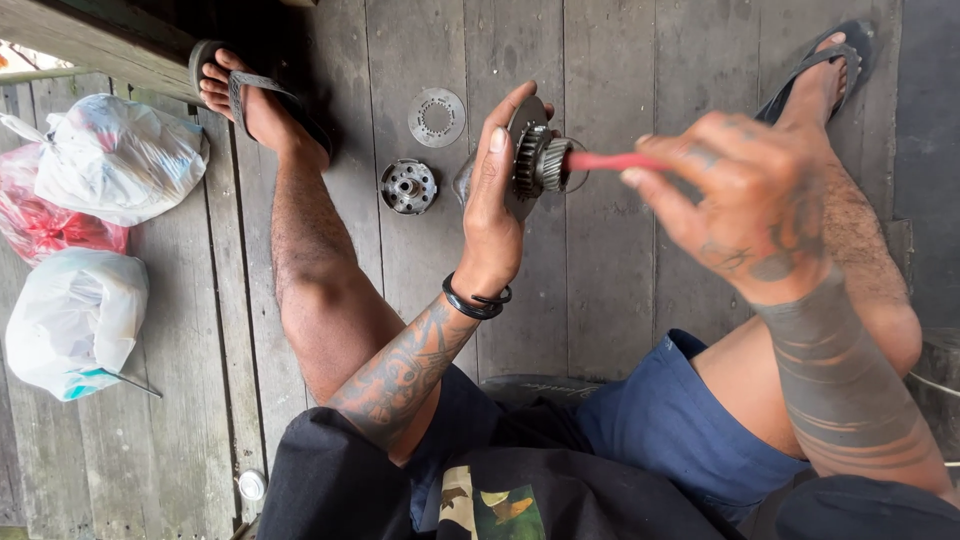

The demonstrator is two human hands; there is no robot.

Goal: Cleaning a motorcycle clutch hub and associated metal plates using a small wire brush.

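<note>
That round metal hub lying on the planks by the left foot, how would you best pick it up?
Probably from straight above, fingers pinching across the outer rim of the hub. It lies flat on the wooden floor with its face up, so its round edge is free all around, clear of the flat ring plate beside it.

three bags [110, 150] (plastic); two sandals [255, 95]

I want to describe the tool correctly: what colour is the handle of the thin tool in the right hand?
Red handle, held by the right hand; seen from the head view, the only one.
</note>
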